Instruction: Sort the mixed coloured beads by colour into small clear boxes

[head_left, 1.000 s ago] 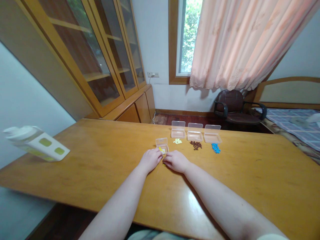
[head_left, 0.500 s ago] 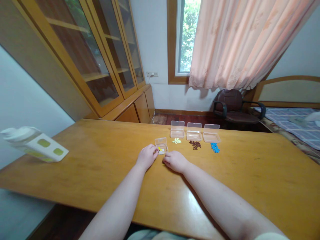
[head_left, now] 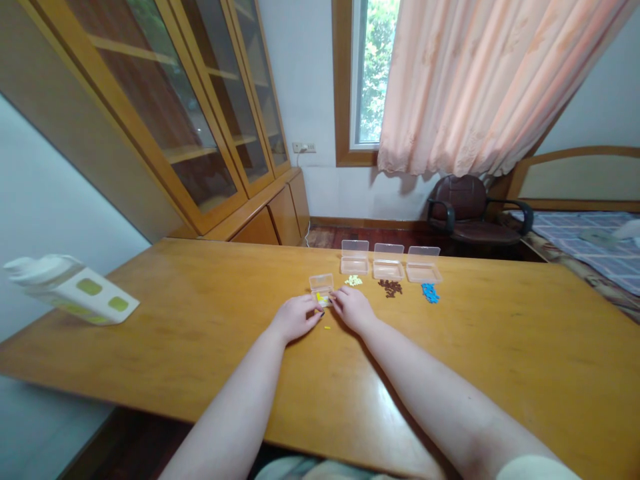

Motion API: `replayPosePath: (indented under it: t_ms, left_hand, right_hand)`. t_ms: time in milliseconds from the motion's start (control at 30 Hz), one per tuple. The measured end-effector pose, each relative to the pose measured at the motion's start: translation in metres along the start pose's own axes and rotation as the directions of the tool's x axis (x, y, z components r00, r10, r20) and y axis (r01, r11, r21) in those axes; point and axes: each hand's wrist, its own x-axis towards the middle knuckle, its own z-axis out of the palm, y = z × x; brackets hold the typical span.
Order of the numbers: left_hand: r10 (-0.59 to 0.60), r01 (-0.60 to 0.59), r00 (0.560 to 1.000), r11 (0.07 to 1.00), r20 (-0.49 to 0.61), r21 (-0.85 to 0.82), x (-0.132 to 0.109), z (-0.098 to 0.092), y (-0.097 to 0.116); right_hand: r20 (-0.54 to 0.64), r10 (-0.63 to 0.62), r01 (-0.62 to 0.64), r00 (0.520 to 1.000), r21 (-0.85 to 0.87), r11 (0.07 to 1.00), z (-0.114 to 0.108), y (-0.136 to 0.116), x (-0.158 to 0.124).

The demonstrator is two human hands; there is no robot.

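A small clear plastic box (head_left: 321,283) stands with its lid raised in front of me, holding yellow pieces (head_left: 322,298). My left hand (head_left: 296,318) is at its front left corner, fingers bent and tips close together. At the box's right side is my right hand (head_left: 353,309), its fingers curled together by the rim. Whatever either hand pinches is too small to make out. On the table, just nearer to me than the box, lies a single yellow piece (head_left: 327,327).
Three larger clear boxes with raised lids, the left one (head_left: 355,265) included, line the table's far edge. Before them lie piles of pale yellow (head_left: 353,281), brown (head_left: 391,288) and blue pieces (head_left: 430,293). A white bottle (head_left: 75,290) is at the left.
My right hand has moved up and away from me to the box's side, uncovering the yellow piece on the table. My left hand has shifted slightly toward me, along the box's front.
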Motion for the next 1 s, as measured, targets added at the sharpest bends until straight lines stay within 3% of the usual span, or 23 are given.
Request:
replayPosePath:
  t_ms: [200, 367, 633, 800, 1000]
  left_hand:
    - [0.131, -0.141, 0.978, 0.989, 0.163, 0.053, -0.002, -0.002, 0.009]
    - [0.144, -0.167, 0.972, 0.979, 0.185, 0.118, 0.000, -0.002, 0.012]
    - [0.106, -0.127, 0.984, 0.981, 0.141, 0.144, 0.001, 0.001, 0.012]
    - [0.104, -0.112, 0.992, 0.986, 0.077, 0.120, 0.001, 0.004, 0.007]
    - [-0.119, 0.142, 0.982, 0.977, -0.149, 0.157, 0.012, 0.012, -0.005]
  right_hand:
    - [0.017, -0.035, 0.035, 0.999, 0.052, 0.998, -0.008, 0.003, -0.006]
    - [0.048, -0.093, 0.091, 0.995, 0.044, 0.995, -0.009, 0.004, -0.007]
    - [0.155, -0.174, 0.167, 0.972, 0.054, 0.984, -0.012, 0.001, -0.010]
    - [0.163, -0.156, 0.149, 0.974, 0.058, 0.987, -0.014, 0.000, -0.009]
    - [0.155, -0.117, 0.106, 0.981, 0.073, 0.992, -0.009, 0.000, -0.008]
